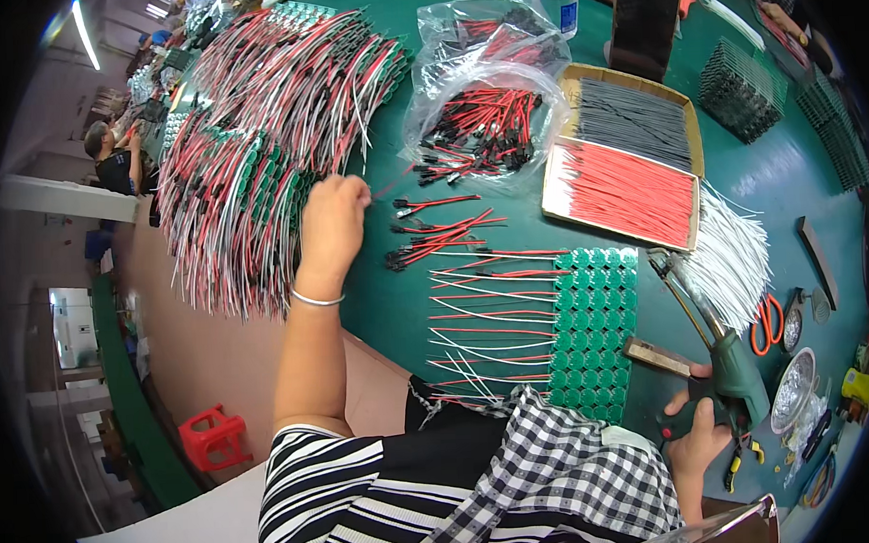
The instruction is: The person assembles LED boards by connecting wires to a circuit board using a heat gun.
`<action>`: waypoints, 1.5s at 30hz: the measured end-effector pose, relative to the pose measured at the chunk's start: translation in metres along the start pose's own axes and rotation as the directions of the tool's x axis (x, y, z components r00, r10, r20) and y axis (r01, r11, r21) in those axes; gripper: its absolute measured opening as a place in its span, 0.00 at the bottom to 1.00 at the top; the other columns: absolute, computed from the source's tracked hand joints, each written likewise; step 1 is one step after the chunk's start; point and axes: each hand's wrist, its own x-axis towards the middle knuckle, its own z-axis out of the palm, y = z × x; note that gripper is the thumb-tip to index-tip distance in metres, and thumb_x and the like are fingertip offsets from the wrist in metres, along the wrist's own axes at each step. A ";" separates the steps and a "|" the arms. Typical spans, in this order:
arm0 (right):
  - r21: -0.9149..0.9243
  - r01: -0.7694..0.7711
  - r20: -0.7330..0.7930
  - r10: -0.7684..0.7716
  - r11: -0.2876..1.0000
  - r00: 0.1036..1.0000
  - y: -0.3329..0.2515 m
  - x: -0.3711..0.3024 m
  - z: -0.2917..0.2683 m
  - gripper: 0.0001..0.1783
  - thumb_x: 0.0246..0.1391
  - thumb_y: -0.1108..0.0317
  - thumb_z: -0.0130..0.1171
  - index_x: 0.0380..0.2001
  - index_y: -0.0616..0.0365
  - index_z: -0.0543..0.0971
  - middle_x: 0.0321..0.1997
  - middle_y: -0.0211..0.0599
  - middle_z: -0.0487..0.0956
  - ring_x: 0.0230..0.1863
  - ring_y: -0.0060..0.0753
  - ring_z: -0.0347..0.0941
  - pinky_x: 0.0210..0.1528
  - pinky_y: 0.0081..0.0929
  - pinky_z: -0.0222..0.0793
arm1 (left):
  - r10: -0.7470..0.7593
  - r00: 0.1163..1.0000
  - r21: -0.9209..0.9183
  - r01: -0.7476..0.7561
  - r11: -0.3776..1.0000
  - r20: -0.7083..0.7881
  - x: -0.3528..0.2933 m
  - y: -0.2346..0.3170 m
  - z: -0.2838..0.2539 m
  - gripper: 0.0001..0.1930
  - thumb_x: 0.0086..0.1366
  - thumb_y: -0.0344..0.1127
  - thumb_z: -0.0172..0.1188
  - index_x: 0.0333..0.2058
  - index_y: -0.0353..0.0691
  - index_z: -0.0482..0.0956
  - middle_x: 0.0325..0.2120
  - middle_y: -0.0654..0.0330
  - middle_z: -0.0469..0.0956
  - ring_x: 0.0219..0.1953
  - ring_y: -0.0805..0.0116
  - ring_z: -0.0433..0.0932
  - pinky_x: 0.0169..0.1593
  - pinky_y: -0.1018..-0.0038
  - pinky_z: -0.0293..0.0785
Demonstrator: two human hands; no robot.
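Observation:
My left hand [333, 222] is raised left of the loose leads, fingers pinched on a thin red wire [386, 190], partly blurred. My right hand [701, 436], at the lower right, grips a dark green soldering gun [742, 380] by its handle. Its metal tip end points up and left, beside the panel of round green circuit boards [590, 338]. Red and white wires [494, 317] stretch left from that panel. Between my left hand and the panel lie small bunches of red and black leads with black connectors [443, 235].
Wired boards [257, 134] pile up at the left. A clear bag of leads [482, 126] stands behind, beside boxes of red wires [628, 193] and dark wires [630, 121]. White wires [731, 252], orange-handled scissors [767, 324] and a bowl [795, 393] are at right. Other people work nearby.

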 end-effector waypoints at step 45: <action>-0.429 0.067 0.444 0.145 0.901 0.884 -0.016 0.003 0.005 0.05 0.48 0.72 0.57 0.30 0.59 0.79 0.22 0.32 0.79 0.22 0.32 0.76 0.30 0.31 0.73 | 0.553 0.811 -0.504 -0.564 0.654 -0.191 -0.036 0.166 0.016 0.15 0.42 0.29 0.65 0.33 0.45 0.82 0.27 0.68 0.72 0.33 0.66 0.69 0.37 0.67 0.61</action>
